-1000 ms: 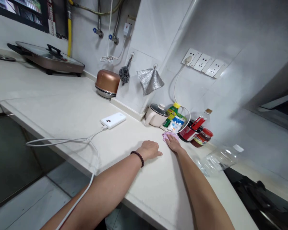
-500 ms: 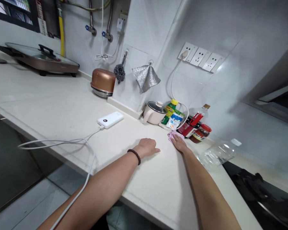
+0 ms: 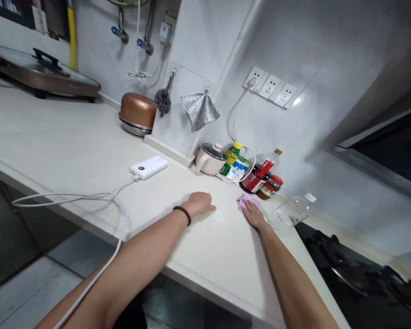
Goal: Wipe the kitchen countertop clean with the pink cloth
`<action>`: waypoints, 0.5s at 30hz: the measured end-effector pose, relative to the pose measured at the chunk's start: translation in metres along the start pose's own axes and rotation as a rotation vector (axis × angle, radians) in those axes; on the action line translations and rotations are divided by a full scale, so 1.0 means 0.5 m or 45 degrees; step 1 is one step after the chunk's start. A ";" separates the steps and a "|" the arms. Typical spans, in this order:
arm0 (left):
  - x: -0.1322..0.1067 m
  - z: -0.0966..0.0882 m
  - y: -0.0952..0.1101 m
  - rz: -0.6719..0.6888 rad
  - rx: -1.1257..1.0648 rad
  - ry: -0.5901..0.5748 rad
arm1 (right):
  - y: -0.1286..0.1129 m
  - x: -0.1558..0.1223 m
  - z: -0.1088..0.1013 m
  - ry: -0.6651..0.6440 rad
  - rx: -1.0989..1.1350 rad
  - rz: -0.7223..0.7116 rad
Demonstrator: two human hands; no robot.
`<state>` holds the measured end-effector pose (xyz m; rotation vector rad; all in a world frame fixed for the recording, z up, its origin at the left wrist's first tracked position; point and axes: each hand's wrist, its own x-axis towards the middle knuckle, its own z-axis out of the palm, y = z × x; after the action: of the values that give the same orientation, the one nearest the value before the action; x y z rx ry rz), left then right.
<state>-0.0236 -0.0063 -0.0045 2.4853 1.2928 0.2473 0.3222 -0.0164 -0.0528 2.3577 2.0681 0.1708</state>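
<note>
My right hand (image 3: 253, 214) lies over a crumpled pink cloth (image 3: 245, 201) and presses it onto the pale countertop (image 3: 205, 256). Just behind the cloth stand a dark jar with a red label (image 3: 251, 181) and a red-lidded jar (image 3: 270, 187). To the right, a clear plastic bottle (image 3: 292, 211) lies on its side, close to my right wrist. My left hand (image 3: 199, 203), below a dark beaded bracelet (image 3: 184, 212), rests on the counter with its fingers curled under and the thumb sticking out. Nothing shows in it.
A white power bank (image 3: 149, 167) with a long cable (image 3: 119, 208) lies at the left; the cable crosses my left forearm. Against the wall stand a lidded cream pot (image 3: 210, 160) and packets (image 3: 239, 169). A gas stove (image 3: 349, 269) is at right, an electric pan (image 3: 44, 77) at far left.
My right hand has drawn the pink cloth slightly away from the jars, toward me. My left hand keeps its place on the counter. The view has turned a little to the right.
</note>
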 end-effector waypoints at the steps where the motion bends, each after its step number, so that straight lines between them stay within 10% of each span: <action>1: 0.000 0.000 -0.001 -0.004 -0.005 0.001 | -0.003 -0.020 -0.001 -0.015 0.016 0.024; 15: -0.008 0.002 -0.012 0.040 -0.052 0.023 | -0.037 -0.407 -0.031 -0.013 0.180 -0.312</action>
<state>-0.0299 -0.0065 -0.0075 2.4758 1.2444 0.3012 0.2767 -0.2160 -0.0550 2.1419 2.4136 0.0117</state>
